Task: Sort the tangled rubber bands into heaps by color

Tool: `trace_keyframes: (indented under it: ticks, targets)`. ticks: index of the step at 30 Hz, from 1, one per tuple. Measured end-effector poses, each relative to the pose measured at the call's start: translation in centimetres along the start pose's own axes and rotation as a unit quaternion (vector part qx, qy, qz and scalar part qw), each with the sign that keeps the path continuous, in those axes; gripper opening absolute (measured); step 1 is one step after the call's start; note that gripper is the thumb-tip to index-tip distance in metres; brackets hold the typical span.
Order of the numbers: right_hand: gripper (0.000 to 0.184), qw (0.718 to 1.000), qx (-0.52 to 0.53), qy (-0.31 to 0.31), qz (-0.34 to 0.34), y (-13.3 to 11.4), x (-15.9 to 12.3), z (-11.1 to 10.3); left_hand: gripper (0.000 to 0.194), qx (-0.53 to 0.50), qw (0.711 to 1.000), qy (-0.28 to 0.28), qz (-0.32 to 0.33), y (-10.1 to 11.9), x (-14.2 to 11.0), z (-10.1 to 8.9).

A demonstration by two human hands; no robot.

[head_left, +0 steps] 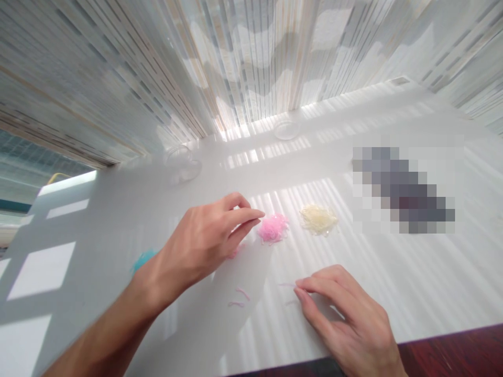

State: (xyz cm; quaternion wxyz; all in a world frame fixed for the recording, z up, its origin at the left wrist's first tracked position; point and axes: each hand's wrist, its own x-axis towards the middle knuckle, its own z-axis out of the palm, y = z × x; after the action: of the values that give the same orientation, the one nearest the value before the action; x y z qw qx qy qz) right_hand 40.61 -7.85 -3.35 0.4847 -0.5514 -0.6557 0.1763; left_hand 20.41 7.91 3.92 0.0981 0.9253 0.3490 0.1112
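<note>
My left hand [212, 233] reaches over the table with thumb and forefinger pinched at the edge of a bright pink pile of small rubber bands [273, 228]. Whatever is between those fingertips is too small to make out. Partly hidden behind that hand is a second pink pile [236, 252]. Lower right, my right hand [348, 314] pinches a thin pale pink rubber band [286, 284], which sticks out to the left of the fingertips. Two loose pink bands [239, 298] lie on the tabletop between the hands.
A pale yellow pile [318, 219] lies right of the pink one, and a blue pile [143, 259] by my left forearm. Clear round dishes or lids [286, 130] stand near the striped curtain [251, 63]. A blurred-out dark object [408, 191] occupies the right of the white table [424, 288].
</note>
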Motion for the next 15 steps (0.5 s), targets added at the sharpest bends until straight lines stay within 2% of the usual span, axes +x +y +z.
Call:
trace_keyframes:
  ticks: [3,8,11,15]
  targets:
    - [0.010,1.000,-0.014,-0.004,0.009,-0.2,0.2,0.1,0.020,-0.069,0.997,0.014,-0.023,1.8,-3.2,0.1]
    - [0.008,1.000,-0.015,-0.009,0.015,-1.4,0.8,0.7,0.022,-0.203,0.975,0.077,-0.056,4.6,-8.1,3.1]
    - [0.008,1.000,-0.008,-0.023,0.000,-2.5,1.0,1.3,0.012,-0.257,0.954,0.123,-0.095,5.4,-9.6,4.3]
    - [0.009,0.999,0.005,-0.049,0.000,-3.9,1.2,2.0,0.009,-0.313,0.929,0.156,-0.123,5.4,-11.0,4.1]
